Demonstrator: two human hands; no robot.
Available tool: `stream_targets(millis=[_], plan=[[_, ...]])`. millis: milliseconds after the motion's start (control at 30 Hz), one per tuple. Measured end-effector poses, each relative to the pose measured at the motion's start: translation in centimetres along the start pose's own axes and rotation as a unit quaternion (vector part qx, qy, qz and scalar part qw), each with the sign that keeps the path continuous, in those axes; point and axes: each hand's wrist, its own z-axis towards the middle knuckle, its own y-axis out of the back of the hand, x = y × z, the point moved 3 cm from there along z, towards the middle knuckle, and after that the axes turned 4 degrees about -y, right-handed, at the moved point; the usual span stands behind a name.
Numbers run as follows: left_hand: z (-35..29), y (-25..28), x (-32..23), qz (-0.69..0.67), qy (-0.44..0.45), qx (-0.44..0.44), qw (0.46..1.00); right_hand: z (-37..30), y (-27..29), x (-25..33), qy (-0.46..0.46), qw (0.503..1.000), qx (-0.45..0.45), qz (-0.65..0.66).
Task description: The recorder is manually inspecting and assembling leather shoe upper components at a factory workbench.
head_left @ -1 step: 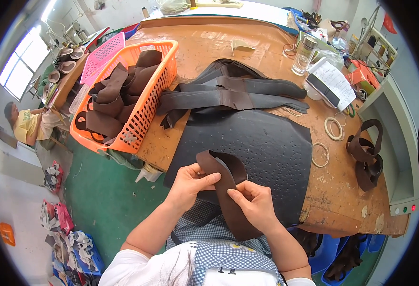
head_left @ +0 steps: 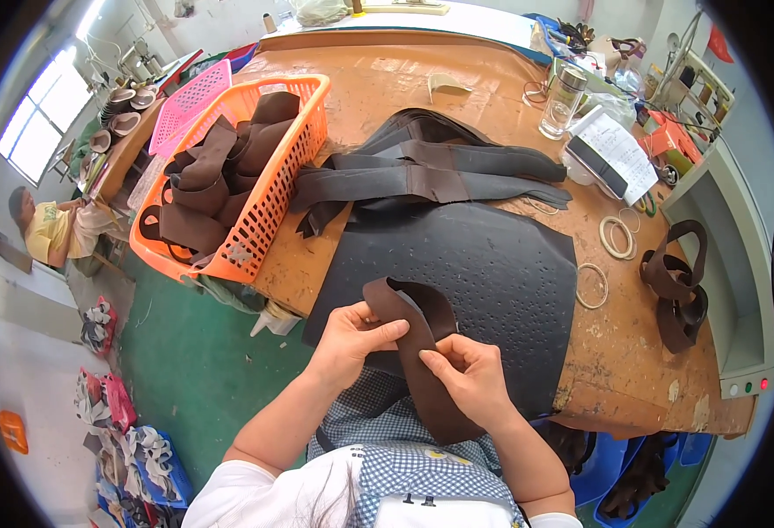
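Between my hands is a dark brown leather-like strap point(head_left: 421, 352), bent into a loop over the near edge of a black pitted mat point(head_left: 492, 264). My left hand point(head_left: 352, 343) pinches its left edge, thumb on top. My right hand point(head_left: 466, 374) grips the right edge lower down, thumb pressed on the face. The fingers underneath are partly hidden. Beyond the mat lies a pile of long black and brown strips point(head_left: 440, 172). To the left, an orange plastic basket point(head_left: 268, 207) holds several brown looped straps point(head_left: 198, 189).
At the right are more brown looped straps point(head_left: 675, 286) beside a grey-green machine housing point(head_left: 743, 290). Cream rings point(head_left: 616, 238), a glass bottle point(head_left: 563, 104) and a paper sheet point(head_left: 620, 150) lie or stand on the brown table point(head_left: 352, 66). A seated person point(head_left: 48, 229) is far left.
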Motion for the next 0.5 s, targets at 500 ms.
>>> stream_targets(millis=[500], plan=[[0.0, 0.2, -0.4, -0.017, -0.006, 0.002, 1.000, 0.1, -0.5, 0.9, -0.001, 1.000, -0.003, 0.008]])
